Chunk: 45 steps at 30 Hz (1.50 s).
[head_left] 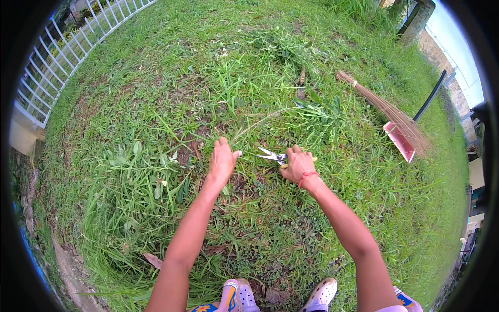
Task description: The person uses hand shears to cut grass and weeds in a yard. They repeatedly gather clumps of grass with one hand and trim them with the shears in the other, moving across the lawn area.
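My right hand [300, 165], with a red string at the wrist, is wrapped round the yellow handles of a pair of pruning shears [272, 155]. Their blades are parted and point left toward my other hand, a little above the grass. My left hand [222, 162] is closed, fingers curled, on a few thin pale grass stalks [255, 125] that arch up and to the right. Its fingertips are partly hidden. Under both hands lies short, patchy grass [249, 200] with bare soil showing through.
A stick broom [382, 106] lies at the right over a pink dustpan [400, 139] with a black handle. Pulled weeds lie in a heap [140, 203] at the left and a smaller pile [317, 117] ahead. A white fence [67, 57] stands far left. My clogs [320, 295] are at the bottom.
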Tool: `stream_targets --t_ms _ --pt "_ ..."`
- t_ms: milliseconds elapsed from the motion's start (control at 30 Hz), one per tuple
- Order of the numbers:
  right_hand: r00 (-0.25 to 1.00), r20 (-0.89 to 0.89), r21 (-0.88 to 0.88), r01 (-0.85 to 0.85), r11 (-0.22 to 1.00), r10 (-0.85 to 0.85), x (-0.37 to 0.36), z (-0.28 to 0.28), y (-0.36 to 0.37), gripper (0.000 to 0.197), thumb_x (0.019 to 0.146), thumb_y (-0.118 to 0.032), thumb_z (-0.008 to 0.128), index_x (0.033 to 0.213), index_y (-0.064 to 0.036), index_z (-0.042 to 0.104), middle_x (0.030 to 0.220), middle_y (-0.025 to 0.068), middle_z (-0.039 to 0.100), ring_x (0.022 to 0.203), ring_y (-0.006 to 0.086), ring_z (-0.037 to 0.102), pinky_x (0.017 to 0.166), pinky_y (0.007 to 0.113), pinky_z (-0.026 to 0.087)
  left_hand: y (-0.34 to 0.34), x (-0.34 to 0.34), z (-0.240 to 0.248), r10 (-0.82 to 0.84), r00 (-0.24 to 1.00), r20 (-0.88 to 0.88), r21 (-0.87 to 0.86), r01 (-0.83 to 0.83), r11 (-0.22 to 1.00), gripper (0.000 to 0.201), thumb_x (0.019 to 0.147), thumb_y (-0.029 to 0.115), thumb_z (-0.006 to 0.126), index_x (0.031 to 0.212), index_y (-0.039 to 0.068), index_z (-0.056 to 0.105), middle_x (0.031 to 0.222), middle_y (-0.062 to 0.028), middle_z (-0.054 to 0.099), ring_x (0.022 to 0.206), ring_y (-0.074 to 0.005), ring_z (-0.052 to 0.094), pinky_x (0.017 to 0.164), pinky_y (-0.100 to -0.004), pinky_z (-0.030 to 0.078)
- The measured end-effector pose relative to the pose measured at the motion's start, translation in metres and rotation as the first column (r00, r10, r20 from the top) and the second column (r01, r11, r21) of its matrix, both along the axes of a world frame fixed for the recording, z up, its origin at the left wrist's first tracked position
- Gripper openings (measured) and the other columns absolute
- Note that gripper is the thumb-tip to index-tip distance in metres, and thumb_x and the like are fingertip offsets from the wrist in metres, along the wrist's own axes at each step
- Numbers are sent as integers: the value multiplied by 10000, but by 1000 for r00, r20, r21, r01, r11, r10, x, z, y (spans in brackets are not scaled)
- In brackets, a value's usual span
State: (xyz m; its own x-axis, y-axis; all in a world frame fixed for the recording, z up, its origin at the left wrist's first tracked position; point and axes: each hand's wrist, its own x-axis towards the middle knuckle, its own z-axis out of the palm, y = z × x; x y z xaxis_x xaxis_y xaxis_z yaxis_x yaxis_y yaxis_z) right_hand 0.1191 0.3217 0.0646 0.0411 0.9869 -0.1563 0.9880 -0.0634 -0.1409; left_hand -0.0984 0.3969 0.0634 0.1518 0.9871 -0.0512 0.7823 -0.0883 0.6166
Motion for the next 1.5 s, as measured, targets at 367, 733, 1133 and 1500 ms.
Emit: stream_targets --t_ms 367,733,1133,1500 --pt "978 -57 12 -201 979 201 -120 -31 64 332 715 -257 650 938 -13 618 924 149 640 886 295 629 799 419 480 59 -20 -34 -287 950 121 21 287 958 291 943 249 458 788 27 564 744 -181 571 740 -363 536 693 -423 419" --pt "992 56 13 115 993 -116 -8 -1 12 467 684 -317 681 1004 7 575 1046 185 578 1021 331 560 853 477 446 51 52 -43 -275 958 80 121 264 957 301 855 216 645 970 -57 596 869 -232 594 787 -345 596 724 -431 473" --pt "975 195 72 -120 990 104 -66 -33 85 312 752 -255 589 941 -12 639 911 140 646 865 302 637 755 408 490 78 48 -37 -272 946 175 102 257 961 446 973 311 431 1148 -90 520 876 -275 607 862 -441 573 778 -446 461" --pt "986 143 3 88 996 -88 -15 -3 84 499 728 -385 650 1027 11 595 1080 175 583 1040 310 554 874 478 436 120 -1 -29 -72 994 78 63 67 996 355 846 375 651 847 20 657 642 -122 607 611 -246 596 605 -377 465"
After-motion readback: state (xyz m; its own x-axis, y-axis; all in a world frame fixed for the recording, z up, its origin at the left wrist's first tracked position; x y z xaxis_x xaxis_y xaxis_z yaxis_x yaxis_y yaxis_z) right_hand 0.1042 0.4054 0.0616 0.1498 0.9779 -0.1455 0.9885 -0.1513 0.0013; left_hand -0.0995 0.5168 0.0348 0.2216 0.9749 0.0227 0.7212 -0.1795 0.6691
